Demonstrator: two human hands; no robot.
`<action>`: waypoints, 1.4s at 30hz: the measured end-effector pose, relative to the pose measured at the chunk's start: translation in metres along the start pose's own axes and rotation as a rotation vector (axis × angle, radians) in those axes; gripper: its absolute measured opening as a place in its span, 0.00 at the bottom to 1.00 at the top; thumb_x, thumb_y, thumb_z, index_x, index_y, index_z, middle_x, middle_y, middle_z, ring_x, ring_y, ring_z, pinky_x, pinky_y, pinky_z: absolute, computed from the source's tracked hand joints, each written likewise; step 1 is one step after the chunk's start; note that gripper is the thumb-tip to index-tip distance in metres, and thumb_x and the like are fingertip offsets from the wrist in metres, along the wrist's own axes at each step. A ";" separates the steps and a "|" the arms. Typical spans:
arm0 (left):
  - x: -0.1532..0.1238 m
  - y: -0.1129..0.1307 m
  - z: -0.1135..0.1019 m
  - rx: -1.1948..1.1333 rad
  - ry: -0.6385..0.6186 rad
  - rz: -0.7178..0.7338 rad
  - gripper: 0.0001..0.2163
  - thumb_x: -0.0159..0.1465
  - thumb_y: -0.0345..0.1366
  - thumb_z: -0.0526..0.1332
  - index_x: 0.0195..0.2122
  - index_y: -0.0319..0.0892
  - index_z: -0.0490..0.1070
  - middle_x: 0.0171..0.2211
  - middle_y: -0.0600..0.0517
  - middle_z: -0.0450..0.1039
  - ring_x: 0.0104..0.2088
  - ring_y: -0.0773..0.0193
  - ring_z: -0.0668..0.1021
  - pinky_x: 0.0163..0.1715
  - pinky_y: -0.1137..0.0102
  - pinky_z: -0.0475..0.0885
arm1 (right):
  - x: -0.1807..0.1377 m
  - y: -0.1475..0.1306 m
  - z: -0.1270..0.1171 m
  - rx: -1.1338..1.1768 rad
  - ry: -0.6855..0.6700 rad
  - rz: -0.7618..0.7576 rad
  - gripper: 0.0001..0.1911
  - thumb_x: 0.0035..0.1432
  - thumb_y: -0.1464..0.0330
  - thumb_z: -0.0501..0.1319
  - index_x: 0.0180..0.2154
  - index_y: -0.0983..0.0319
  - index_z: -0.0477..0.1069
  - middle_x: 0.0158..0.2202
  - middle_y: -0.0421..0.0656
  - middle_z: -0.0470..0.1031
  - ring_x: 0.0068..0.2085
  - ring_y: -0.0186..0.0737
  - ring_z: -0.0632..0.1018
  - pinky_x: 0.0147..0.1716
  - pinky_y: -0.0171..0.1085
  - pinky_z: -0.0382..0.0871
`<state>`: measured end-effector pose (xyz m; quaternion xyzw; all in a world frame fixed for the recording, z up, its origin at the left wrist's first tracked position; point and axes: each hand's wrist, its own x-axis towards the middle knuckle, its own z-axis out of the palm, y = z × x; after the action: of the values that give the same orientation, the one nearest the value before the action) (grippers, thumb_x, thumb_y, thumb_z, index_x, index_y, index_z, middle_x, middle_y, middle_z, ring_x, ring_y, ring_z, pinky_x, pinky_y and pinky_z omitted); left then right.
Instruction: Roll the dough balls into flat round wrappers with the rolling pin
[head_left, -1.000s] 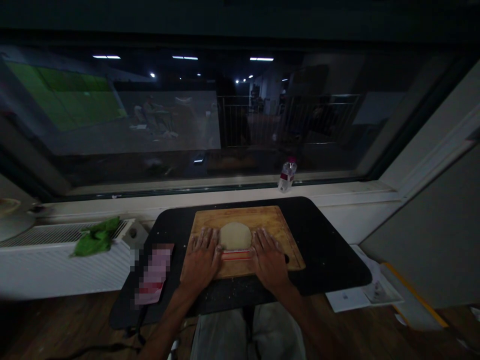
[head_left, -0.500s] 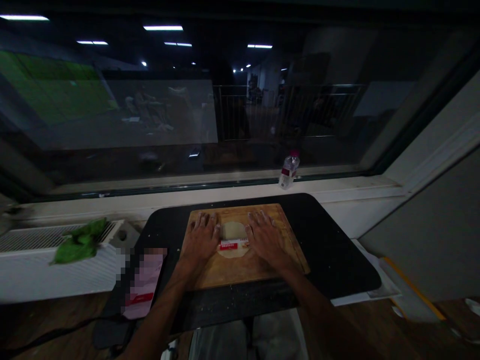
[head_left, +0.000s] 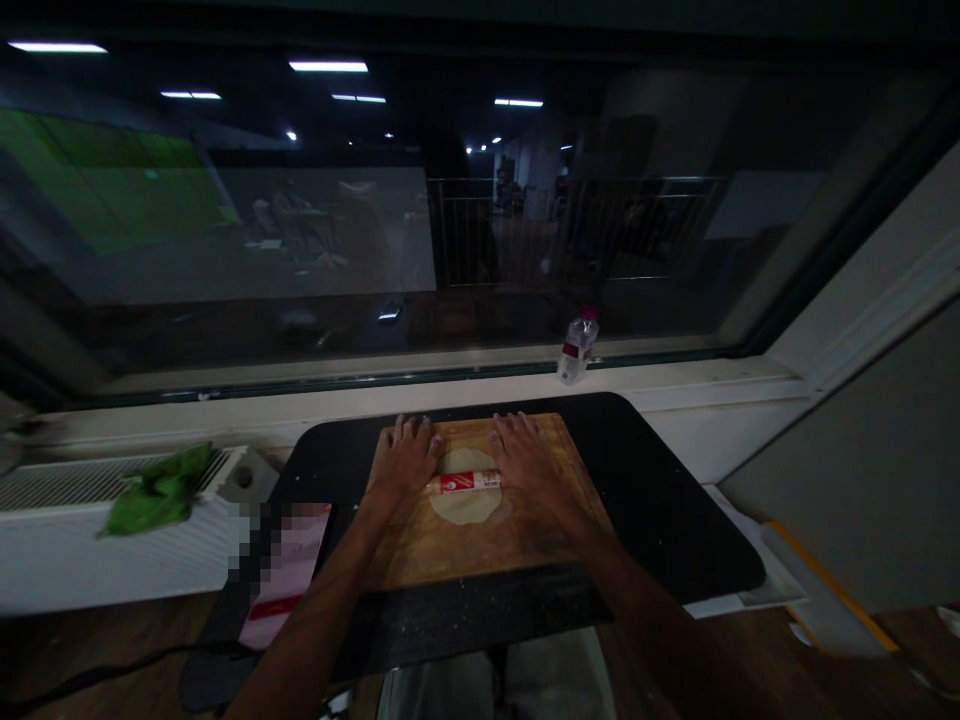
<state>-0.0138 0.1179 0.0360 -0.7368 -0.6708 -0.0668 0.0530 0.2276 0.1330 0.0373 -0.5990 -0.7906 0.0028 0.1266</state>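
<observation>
A round, flat sheet of pale dough (head_left: 466, 508) lies on a wooden board (head_left: 480, 560). Across its far half runs a rolling pin with a red and white label (head_left: 469, 482). My left hand (head_left: 409, 455) covers the pin's left end, palm down, with the fingers stretched out toward the window. Over the right end, my right hand (head_left: 523, 455) lies likewise flat, fingers extended. Both pin ends are hidden beneath the hands. The fingertips look whitish, as if dusted.
The board rests on a black table (head_left: 667, 510) with pale specks on it. A pink packet (head_left: 289, 570), partly blurred, lies at left. A clear bottle (head_left: 577, 348) stands on the windowsill. A green cloth (head_left: 157, 490) hangs over a white radiator (head_left: 150, 560).
The pin has rolled away from me over the dough, and its label has turned. Both hands have moved forward with it. The view has shifted slightly.
</observation>
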 end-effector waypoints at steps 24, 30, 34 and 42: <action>-0.058 0.017 -0.010 0.008 0.003 0.008 0.26 0.78 0.40 0.49 0.75 0.44 0.64 0.76 0.39 0.65 0.78 0.41 0.61 0.74 0.42 0.58 | -0.107 -0.031 0.009 -0.065 0.182 0.102 0.31 0.78 0.67 0.46 0.74 0.70 0.65 0.74 0.59 0.66 0.76 0.57 0.66 0.74 0.57 0.55; -0.056 0.020 -0.014 -0.001 -0.008 -0.020 0.26 0.79 0.40 0.46 0.75 0.43 0.64 0.73 0.37 0.68 0.77 0.40 0.64 0.72 0.43 0.62 | -0.081 -0.022 0.003 -0.068 0.093 0.075 0.31 0.76 0.66 0.51 0.74 0.69 0.66 0.73 0.59 0.68 0.75 0.60 0.66 0.75 0.59 0.53; -0.052 0.021 -0.017 -0.007 0.024 0.007 0.26 0.80 0.42 0.45 0.73 0.42 0.67 0.71 0.37 0.70 0.75 0.39 0.66 0.70 0.42 0.64 | -0.055 -0.015 -0.002 -0.050 0.055 0.047 0.29 0.76 0.64 0.52 0.73 0.64 0.69 0.73 0.55 0.70 0.75 0.59 0.67 0.75 0.60 0.54; -0.037 0.015 -0.025 -0.120 -0.003 0.177 0.24 0.80 0.47 0.49 0.71 0.45 0.70 0.68 0.39 0.74 0.69 0.45 0.73 0.68 0.46 0.68 | -0.007 -0.007 0.008 -0.019 -0.076 -0.026 0.29 0.80 0.62 0.50 0.76 0.61 0.64 0.77 0.52 0.62 0.79 0.59 0.58 0.78 0.66 0.46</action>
<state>-0.0028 0.0760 0.0550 -0.7951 -0.5978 -0.1010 0.0135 0.2212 0.1255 0.0291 -0.5895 -0.8025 0.0165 0.0907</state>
